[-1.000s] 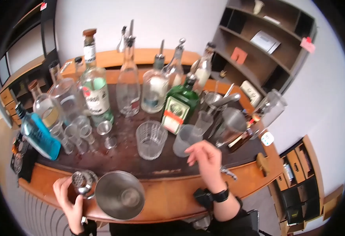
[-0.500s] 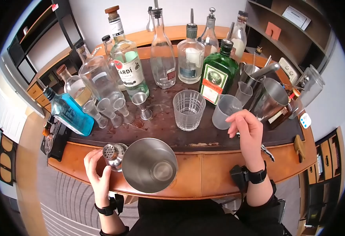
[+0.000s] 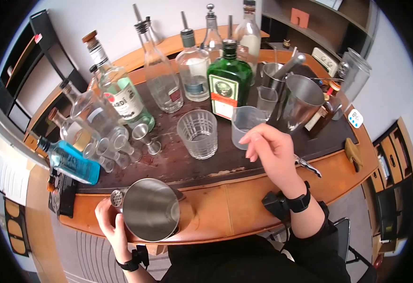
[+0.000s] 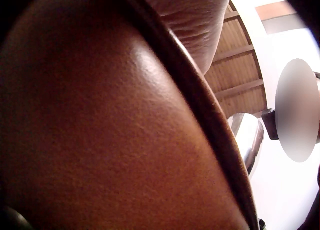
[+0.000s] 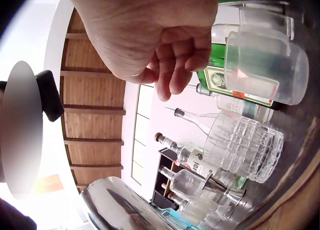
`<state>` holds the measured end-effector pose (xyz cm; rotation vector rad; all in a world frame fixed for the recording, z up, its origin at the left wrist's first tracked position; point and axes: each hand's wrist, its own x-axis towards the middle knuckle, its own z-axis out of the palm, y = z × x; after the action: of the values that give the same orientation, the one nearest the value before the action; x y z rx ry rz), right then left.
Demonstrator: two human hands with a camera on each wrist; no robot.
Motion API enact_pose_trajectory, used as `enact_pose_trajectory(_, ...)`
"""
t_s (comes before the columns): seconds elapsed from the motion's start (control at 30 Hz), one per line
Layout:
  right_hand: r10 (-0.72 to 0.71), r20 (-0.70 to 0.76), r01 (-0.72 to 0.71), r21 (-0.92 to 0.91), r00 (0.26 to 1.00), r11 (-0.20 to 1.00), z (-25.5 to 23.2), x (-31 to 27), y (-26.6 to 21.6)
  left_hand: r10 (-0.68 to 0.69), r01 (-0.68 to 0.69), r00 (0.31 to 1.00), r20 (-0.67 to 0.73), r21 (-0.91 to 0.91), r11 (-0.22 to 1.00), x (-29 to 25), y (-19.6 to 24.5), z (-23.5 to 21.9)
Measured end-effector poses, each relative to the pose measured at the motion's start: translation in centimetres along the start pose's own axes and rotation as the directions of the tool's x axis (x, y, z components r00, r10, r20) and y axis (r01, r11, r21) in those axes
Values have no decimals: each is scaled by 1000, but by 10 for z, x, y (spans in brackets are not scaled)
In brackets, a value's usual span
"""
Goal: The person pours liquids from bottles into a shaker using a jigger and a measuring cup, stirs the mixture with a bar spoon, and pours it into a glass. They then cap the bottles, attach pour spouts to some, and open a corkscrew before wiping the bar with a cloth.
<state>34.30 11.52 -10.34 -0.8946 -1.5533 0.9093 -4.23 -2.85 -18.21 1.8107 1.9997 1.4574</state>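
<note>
My left hand (image 3: 111, 222) rests at the near edge of the table, its fingers and thumb relaxed beside a small metal shaker top with a perforated strainer (image 3: 117, 198). Right of that stands a large metal shaker tin (image 3: 151, 210), its mouth upward, partly covering the shaker top in the head view. In the left wrist view the fingers are out of sight. My right hand (image 3: 273, 152) hovers with loosely bent fingers and holds nothing. Just beyond it are a frosted plastic cup (image 5: 265, 67) and a cut-glass tumbler (image 3: 197, 134).
Behind stand a green Jägermeister bottle (image 3: 230, 80), a Bacardí bottle (image 3: 127, 99), a blue bottle (image 3: 72, 160) and several clear bottles. A metal jigger (image 3: 146, 139) is beside small glasses at left. At right are another metal tin (image 3: 303, 99) and a metal-handled tool (image 3: 308, 166).
The head view has shifted and turned, so everything sits differently in frame. Both hands keep nearly the same place and pose by the shaker top and the plastic cup.
</note>
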Motion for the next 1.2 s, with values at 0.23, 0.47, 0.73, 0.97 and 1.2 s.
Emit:
enact_pose_trajectory(0.23,13,22,-13,8,1000,1000,0,0,-2,-15,16,1000,22,-64,998,0,-1,1)
enact_pose_trajectory(0.47,1,32,0,-7,999,1000,-1,0,2,-18,20,999,27,-69,997,0,4,1)
enact_pose_trajectory(0.73,16,36,-17,17,999,1000,0,0,1,-4,5,1000,25,-56,998,0,1,1)
enact_pose_trajectory(0.97,25,65,-26,6,998,1000,-1,0,0,-11,13,1000,25,-76,997,-1,-2,1)
enact_pose_trajectory(1.2,34,83,-35,7,996,999,-1,-2,0,-5,7,1000,22,-80,997,1,-3,1)
